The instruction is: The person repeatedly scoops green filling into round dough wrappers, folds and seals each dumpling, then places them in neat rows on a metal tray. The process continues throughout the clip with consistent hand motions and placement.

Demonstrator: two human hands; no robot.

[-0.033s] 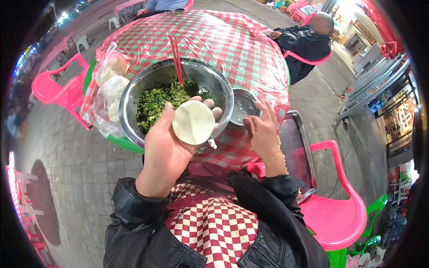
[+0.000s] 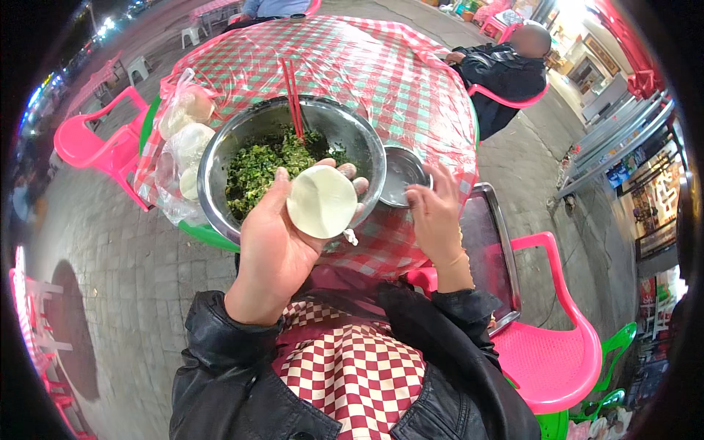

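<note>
Large bowl (image 2: 348, 125): metal, polished, smooth. Small bowl (image 2: 400, 174): metal, shiny. Tray (image 2: 487, 253): metal, glossy rim. Dough round (image 2: 323, 202): smooth, matt. Table cover (image 2: 359, 66): thin plastic film, glossy, wrinkled. Bag (image 2: 170, 172): clear plastic, crinkled. Near chair (image 2: 550, 359): moulded plastic, textured seat. Jacket (image 2: 227, 341): leather-like, glossy. Paving (image 2: 165, 293): rough, matt.

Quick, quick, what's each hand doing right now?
Left hand: open, palm up, round dough wrapper lying on it.
Right hand: loosely open, fingers bent; I see nothing held.

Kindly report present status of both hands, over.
Left hand: open, round white dough wrapper on palm. Right hand: near shallow silver metal bowl. Nothing covering wrapper.
</note>
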